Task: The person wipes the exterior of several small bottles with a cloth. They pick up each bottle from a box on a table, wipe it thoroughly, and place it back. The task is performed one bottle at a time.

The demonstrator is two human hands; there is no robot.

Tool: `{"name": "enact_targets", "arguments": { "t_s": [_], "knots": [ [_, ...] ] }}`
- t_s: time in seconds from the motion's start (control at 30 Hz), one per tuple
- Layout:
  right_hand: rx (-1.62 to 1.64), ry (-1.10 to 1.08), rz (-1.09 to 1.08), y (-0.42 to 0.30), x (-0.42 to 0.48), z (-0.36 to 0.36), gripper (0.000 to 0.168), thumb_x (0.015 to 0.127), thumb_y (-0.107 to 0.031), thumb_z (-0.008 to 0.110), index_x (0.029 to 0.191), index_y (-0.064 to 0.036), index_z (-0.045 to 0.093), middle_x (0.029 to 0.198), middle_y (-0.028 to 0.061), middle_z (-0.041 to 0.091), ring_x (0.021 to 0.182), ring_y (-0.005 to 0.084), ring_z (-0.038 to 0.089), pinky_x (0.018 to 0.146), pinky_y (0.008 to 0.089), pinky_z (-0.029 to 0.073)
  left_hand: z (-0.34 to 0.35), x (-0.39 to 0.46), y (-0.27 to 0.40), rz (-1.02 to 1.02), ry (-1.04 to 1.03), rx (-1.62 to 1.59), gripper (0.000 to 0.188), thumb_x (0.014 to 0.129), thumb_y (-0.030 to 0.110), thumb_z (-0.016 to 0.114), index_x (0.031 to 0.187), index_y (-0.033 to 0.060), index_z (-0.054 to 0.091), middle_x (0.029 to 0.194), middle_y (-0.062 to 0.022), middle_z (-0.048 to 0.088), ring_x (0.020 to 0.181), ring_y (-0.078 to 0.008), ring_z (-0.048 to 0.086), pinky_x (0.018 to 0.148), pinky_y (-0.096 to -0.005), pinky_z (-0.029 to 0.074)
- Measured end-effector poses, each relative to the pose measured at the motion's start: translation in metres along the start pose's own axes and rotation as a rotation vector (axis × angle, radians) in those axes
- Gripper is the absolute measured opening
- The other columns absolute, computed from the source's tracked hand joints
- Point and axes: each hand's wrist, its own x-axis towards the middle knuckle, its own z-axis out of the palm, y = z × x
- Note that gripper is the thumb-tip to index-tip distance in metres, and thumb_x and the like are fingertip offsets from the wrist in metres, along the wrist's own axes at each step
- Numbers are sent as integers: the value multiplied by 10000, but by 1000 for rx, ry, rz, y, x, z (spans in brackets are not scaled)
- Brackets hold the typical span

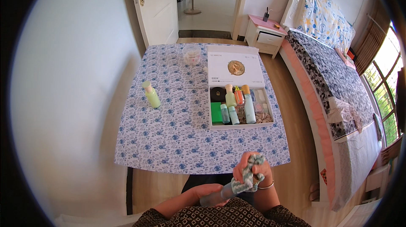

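Note:
Close to my body, my left hand [207, 190] grips the lower part of a pale blue, translucent bottle [214, 198], which lies tilted. My right hand [265, 172] is closed on a green-and-white knitted cloth [241, 185] wrapped around the bottle's upper end. The cloth hides most of that end. Beyond my hands stands a white box [241, 127] with its lid [220, 65] folded back. Inside it are a green box [216, 112], a round black case [217, 94], a tall light-blue bottle [250, 109], several smaller bottles and a beige fabric scrunchie [264, 117].
A light-green bottle [153, 97] stands upright on the left of the flower-patterned table [165, 144]. At its far side is a clear plastic tub [191, 55]. A wall [69, 84] borders the left; a bed [336, 87] and nightstand [268, 38] are at right.

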Motion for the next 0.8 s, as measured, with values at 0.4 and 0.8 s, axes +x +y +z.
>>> {"name": "enact_targets", "arguments": {
  "t_s": [0.4, 0.8],
  "knots": [
    [-208, 534, -264, 53, 7, 5, 647, 775, -517, 554, 1187, -58, 363, 1048, 55, 492, 954, 149, 492, 826, 289, 419, 6, 1, 8, 356, 110, 110, 591, 811, 581, 410, 957, 17, 509, 708, -104, 557, 529, -160, 539, 460, -267, 437],
    [-643, 794, -197, 61, 17, 5, 447, 803, -138, 593, 1158, -32, 344, 965, 39, 490, 863, 102, 476, 734, 245, 419, 7, 12, 11, 602, 763, 582, 323, 886, 279, 473, 1092, 32, 440, 900, -58, 555, 772, -122, 545, 671, -270, 451]
  ]
}}
